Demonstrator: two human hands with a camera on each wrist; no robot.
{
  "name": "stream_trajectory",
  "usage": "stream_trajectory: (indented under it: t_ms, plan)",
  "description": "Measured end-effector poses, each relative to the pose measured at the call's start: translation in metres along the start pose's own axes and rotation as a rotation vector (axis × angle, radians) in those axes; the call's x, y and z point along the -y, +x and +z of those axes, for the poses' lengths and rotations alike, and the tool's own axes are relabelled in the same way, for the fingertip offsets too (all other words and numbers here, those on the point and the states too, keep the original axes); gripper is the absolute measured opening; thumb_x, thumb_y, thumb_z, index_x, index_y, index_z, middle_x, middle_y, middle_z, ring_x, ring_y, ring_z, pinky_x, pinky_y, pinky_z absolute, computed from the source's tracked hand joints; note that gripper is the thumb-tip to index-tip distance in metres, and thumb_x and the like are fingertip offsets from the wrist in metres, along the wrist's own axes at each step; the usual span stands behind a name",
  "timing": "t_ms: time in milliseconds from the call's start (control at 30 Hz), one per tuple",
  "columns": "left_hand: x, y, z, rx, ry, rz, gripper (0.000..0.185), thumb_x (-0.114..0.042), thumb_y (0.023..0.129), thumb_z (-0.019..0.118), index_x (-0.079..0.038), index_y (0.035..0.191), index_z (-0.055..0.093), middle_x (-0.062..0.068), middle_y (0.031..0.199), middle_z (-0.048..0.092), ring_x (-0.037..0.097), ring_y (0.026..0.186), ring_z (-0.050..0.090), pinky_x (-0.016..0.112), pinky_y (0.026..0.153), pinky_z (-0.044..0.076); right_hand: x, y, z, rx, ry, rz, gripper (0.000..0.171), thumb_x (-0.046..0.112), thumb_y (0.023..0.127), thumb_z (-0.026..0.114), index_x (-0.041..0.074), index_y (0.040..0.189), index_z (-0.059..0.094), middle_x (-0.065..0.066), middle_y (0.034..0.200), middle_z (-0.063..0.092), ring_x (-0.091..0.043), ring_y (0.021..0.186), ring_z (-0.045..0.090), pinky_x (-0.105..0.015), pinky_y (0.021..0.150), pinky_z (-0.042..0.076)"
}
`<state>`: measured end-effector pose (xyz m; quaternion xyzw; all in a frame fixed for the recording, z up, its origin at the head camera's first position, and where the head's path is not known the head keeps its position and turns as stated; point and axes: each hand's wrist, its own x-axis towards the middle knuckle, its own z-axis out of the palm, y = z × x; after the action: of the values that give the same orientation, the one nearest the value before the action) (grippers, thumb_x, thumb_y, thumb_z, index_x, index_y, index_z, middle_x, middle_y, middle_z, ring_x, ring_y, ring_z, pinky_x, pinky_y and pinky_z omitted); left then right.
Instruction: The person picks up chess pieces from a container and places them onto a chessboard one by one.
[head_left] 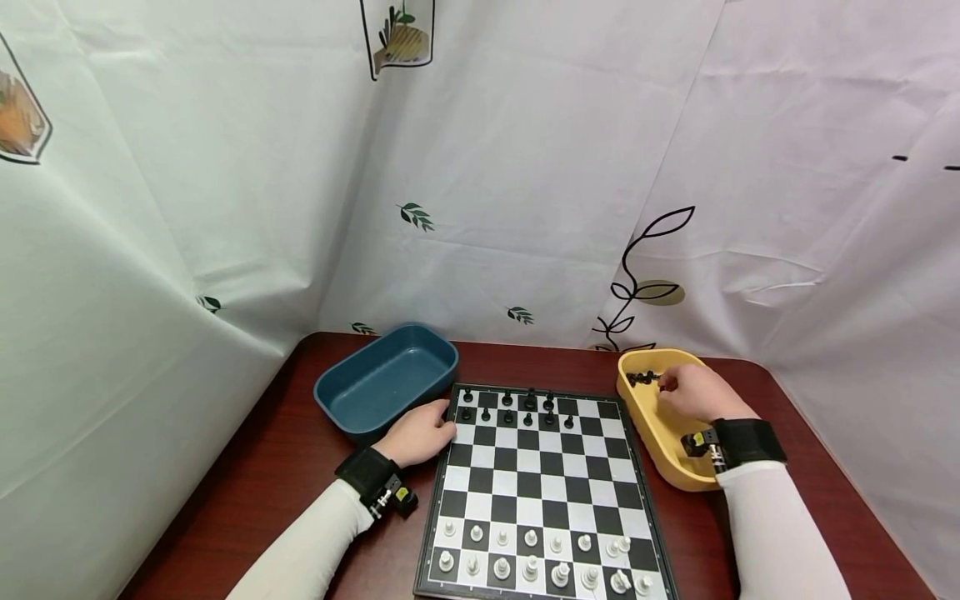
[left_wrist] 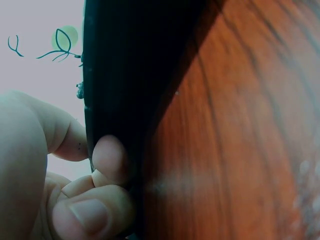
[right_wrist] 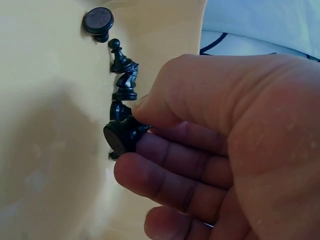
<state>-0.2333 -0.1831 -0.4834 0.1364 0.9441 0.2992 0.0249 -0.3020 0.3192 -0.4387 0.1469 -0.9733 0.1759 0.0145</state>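
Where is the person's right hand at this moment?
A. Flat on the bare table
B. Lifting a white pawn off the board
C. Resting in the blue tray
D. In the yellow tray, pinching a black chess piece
D: the right hand sits inside the yellow tray, and the right wrist view shows its fingers closed on a black chess piece beside other loose black pieces.

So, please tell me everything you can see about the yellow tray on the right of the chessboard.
The yellow tray is an oblong, round-cornered bin that looks like smooth matte plastic. It stands upright on the dark red table, just right of the chessboard. A few black chess pieces lie on their sides at its far end. The right hand reaches inside and pinches one black piece.
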Motion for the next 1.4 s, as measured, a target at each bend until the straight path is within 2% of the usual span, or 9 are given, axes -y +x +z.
stream_trajectory:
  t_ms: [200, 433, 633, 900, 1133, 1400]
  plan:
    - [0.000, 0.000, 0.001, 0.005, 0.004, -0.008, 0.043, -0.021, 0.101, 0.061, -0.003, 0.140, 0.069, -0.004, 0.086, 0.066, 0.013, 0.081, 0.062, 0.040, 0.084, 0.053, 0.006, 0.000, -0.009, -0.029, -0.021, -0.016, 0.019, 0.014, 0.092, 0.078, 0.002, 0.107, 0.078, -0.005, 0.093, 0.074, -0.025, 0.085, 0.066, -0.049, 0.081, 0.053]
    - [0.003, 0.001, 0.002, 0.000, 0.018, -0.007, 0.051, -0.026, 0.101, 0.058, -0.001, 0.144, 0.067, -0.003, 0.094, 0.070, 0.013, 0.085, 0.064, 0.039, 0.086, 0.054, 0.018, -0.001, -0.019, -0.080, 0.006, -0.042, 0.022, 0.014, 0.092, 0.075, 0.002, 0.109, 0.076, -0.005, 0.093, 0.075, -0.024, 0.084, 0.067, -0.046, 0.076, 0.052]
    - [0.002, 0.001, 0.001, 0.006, 0.005, -0.014, 0.048, -0.023, 0.102, 0.059, 0.000, 0.144, 0.067, 0.000, 0.100, 0.072, 0.014, 0.088, 0.064, 0.042, 0.089, 0.055, 0.034, -0.001, -0.027, -0.135, 0.039, -0.077, 0.023, 0.012, 0.093, 0.074, 0.001, 0.114, 0.077, -0.008, 0.098, 0.076, -0.026, 0.088, 0.069, -0.045, 0.077, 0.053]
    - [0.005, 0.002, 0.004, 0.002, 0.005, -0.023, 0.049, -0.025, 0.102, 0.059, -0.001, 0.144, 0.067, -0.003, 0.091, 0.068, 0.014, 0.085, 0.063, 0.041, 0.088, 0.053, 0.050, 0.001, -0.033, -0.171, 0.077, -0.070, 0.022, 0.012, 0.096, 0.073, 0.002, 0.115, 0.076, -0.009, 0.100, 0.074, -0.028, 0.091, 0.068, -0.046, 0.079, 0.053]
    - [0.002, 0.002, 0.002, 0.007, 0.003, -0.021, 0.047, -0.023, 0.102, 0.059, -0.002, 0.143, 0.067, -0.005, 0.085, 0.065, 0.013, 0.081, 0.062, 0.040, 0.086, 0.053, 0.063, 0.008, -0.031, -0.183, 0.098, -0.118, 0.021, 0.011, 0.096, 0.073, 0.002, 0.114, 0.076, -0.010, 0.103, 0.075, -0.028, 0.091, 0.070, -0.046, 0.079, 0.054]
    - [0.002, 0.001, 0.001, 0.009, -0.001, -0.023, 0.040, -0.023, 0.103, 0.060, -0.006, 0.138, 0.069, -0.005, 0.081, 0.062, 0.013, 0.078, 0.061, 0.039, 0.083, 0.052, 0.096, 0.023, -0.026, -0.148, 0.136, -0.167, 0.022, 0.010, 0.098, 0.072, 0.002, 0.118, 0.075, -0.011, 0.107, 0.075, -0.029, 0.095, 0.071, -0.046, 0.081, 0.054]
